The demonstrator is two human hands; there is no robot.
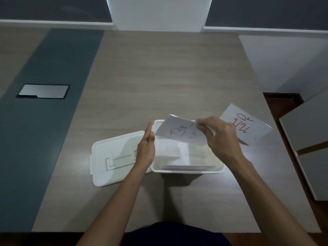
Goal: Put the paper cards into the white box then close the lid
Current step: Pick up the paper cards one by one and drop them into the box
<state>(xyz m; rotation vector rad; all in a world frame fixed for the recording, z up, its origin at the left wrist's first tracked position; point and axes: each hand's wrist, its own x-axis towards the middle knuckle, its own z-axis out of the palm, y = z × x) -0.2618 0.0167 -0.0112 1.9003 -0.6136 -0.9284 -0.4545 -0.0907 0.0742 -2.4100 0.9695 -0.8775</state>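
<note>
Two bare forearms are seen, entering from about 6 o'clock and running up toward the centre of the view. No sleeves are seen on them: both are uncovered from the lower edge of the view up to the wrists. Nothing is worn on either wrist, and no rings can be made out on the fingers. The left hand [146, 146] and the right hand [222, 137] are both ungloved. At 6 o'clock, between the two forearms, a rounded patch of dark navy fabric clothing [174, 234] is shown, plain and unmarked; which garment it belongs to cannot be told.
</note>
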